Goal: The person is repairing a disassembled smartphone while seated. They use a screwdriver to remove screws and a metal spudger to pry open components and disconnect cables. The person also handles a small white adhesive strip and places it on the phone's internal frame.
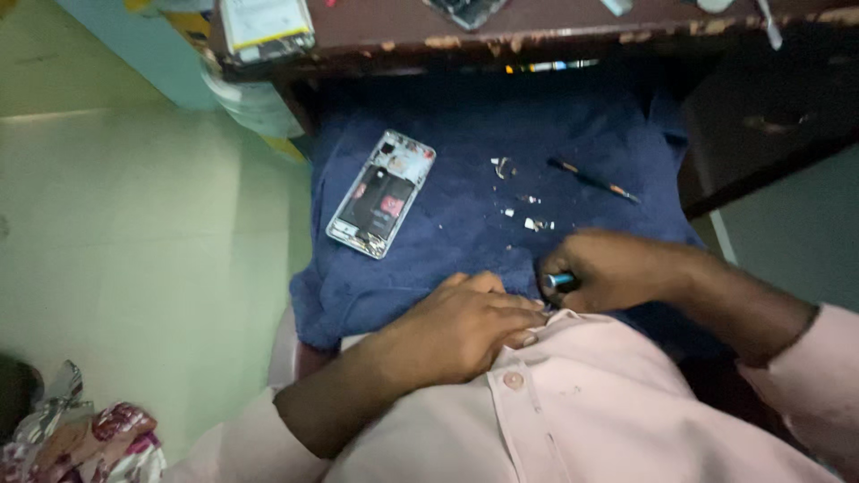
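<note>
1. Right hand point(608, 268): fingers closed around a small metallic-blue tool point(559, 281), held at the near edge of the blue cloth point(465, 134).
2. Left hand point(465, 326): fingers curled, resting at the pink shirt point(582, 411) placket just beside the tool; whether they pinch anything cannot be told.
3. Opened smartphone point(382, 194): lies back-off on the cloth, well left of both hands.
4. Small loose parts point(528, 210) and a thin brush point(592, 180) lie beyond the right hand.
5. Table point(537, 31) edge above.

I see a crumpled foil wrapper point(85, 438) bottom left, and a yellow-edged white flat pack point(267, 27) on the table's top-left corner.
</note>
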